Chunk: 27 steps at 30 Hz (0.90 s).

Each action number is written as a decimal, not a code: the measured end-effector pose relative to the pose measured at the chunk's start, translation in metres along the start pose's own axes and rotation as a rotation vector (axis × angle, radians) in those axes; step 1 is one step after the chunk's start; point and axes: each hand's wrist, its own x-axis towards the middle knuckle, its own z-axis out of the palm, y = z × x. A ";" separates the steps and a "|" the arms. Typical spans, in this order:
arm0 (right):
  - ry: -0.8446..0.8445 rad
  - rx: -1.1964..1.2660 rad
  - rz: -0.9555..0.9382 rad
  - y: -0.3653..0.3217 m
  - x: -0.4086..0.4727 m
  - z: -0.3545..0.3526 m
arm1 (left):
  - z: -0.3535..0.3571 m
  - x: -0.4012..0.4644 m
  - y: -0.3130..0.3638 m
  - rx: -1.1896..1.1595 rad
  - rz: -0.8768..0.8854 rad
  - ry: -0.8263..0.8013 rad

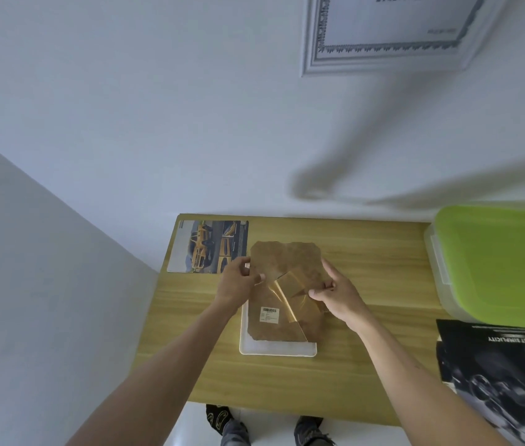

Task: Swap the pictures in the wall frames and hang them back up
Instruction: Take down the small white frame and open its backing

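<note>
A car picture [208,246] lies flat at the table's [367,272] far-left corner. Beside it, the left hand [238,281] and right hand [335,292] each pinch the brown backing board [283,262] above the white frame [275,350]. A green-lidded bin [499,262] and a dark poster [496,375] sit at right; a framed certificate [386,30] hangs above.

Backing board [282,284] on frame [276,349], car picture [208,246] left.

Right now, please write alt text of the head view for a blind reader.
Both hands, left hand and right hand, hold a brown backing board above a white frame lying on a wooden table. A car picture lies beside it; another framed certificate hangs on the wall.
</note>
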 end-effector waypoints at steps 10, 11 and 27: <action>0.279 0.167 -0.040 0.028 -0.020 -0.078 | 0.069 -0.008 0.033 0.310 0.238 -0.315; 0.301 0.129 -0.049 0.031 -0.023 -0.085 | 0.079 -0.010 0.039 0.320 0.253 -0.315; 0.380 -0.458 -0.009 0.061 0.002 -0.141 | 0.209 -0.007 0.071 0.539 0.261 -0.305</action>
